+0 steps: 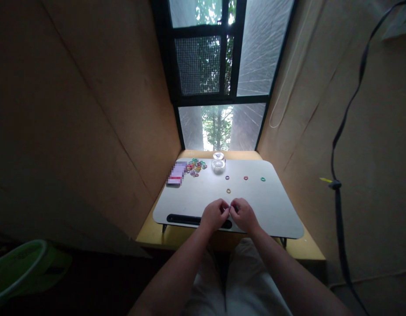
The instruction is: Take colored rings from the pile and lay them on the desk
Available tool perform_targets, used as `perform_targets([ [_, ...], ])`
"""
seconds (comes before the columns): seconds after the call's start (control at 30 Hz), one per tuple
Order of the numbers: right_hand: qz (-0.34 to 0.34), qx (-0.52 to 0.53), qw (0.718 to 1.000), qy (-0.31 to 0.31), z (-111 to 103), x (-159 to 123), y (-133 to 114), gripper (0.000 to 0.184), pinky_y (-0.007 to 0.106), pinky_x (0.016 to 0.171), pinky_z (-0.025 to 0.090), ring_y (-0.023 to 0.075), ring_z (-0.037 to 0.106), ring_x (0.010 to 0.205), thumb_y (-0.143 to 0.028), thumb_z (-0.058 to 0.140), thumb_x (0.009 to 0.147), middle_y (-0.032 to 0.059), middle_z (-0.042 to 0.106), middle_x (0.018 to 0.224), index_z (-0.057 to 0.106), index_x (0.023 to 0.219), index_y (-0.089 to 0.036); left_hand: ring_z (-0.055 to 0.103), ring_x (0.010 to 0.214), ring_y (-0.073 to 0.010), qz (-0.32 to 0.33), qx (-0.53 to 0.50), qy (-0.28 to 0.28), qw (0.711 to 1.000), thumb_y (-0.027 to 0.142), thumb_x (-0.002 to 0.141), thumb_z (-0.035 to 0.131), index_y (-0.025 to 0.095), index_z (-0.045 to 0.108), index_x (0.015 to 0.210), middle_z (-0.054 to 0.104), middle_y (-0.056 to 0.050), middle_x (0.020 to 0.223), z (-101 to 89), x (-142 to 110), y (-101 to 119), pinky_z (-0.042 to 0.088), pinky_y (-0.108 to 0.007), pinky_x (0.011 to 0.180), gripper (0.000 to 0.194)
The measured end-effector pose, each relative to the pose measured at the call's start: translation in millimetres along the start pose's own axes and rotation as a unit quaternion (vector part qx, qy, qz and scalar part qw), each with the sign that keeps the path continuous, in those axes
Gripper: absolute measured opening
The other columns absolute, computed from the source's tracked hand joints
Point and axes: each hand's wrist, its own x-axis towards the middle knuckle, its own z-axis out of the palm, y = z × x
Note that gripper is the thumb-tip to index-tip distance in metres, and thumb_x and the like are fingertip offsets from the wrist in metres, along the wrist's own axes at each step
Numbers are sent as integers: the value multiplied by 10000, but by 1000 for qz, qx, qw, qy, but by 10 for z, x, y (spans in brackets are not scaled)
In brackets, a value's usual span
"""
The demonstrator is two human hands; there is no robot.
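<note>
My left hand (216, 214) and my right hand (243, 213) meet above the front of the white table (186, 199), fingertips pinched together. Whatever lies between them is too small and hidden to make out. Just beyond my fingers lies a yellowish ring (228, 191). Farther back, a purple ring (227, 177), a red ring (245, 177) and a green ring (262, 179) are spaced in a row. A loose pile of coloured rings (195, 166) rests at the back left. Beside it stands a clear round container (218, 166).
A blurred-out flat object, phone-like in shape (177, 174), lies at the table's left edge. A black slot (183, 219) runs along the front edge. Walls close in on both sides, with a window (219, 127) behind. A dark strap (337, 210) hangs at right; a green basket (28, 267) stands lower left.
</note>
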Motion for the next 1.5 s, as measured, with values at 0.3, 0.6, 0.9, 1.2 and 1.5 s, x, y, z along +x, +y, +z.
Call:
perform_targets([
  [0.3,-3,0,1000,2,1,-1,7,70,275,646,357,157,459,676,-170,494,751,13,506,675,515,689,-194,498,583,-98,-2,-5,6,1000,285,778,554,186,611,794,612,17,668,3,-4,16,349,-228,564,115],
  [0.6,-6,0,1000,-6,14,-3,21,72,275,659,360,159,459,690,-171,499,757,12,503,680,502,688,-192,501,606,-106,3,8,6,1000,284,779,547,188,606,795,618,9,691,14,-1,7,352,-232,581,114],
  [0.9,-7,-1,1000,-5,4,1,21,68,275,657,363,158,460,689,-171,499,764,11,500,686,506,700,-192,504,604,-105,3,10,5,1000,297,787,543,188,604,805,612,14,685,20,2,-10,357,-232,586,126],
  [1.2,-4,-1,1000,-4,-7,4,1,64,276,662,363,161,463,695,-168,503,756,13,506,689,509,698,-193,501,609,-106,1,14,3,1000,302,785,541,188,606,806,604,12,682,10,-2,0,348,-230,576,132],
  [1.5,-1,2,1000,-4,-12,2,-12,68,276,650,357,163,460,697,-160,503,754,15,507,686,511,695,-193,502,611,-100,7,14,1,1000,278,779,543,195,600,813,600,21,693,9,-5,-1,348,-225,576,106],
])
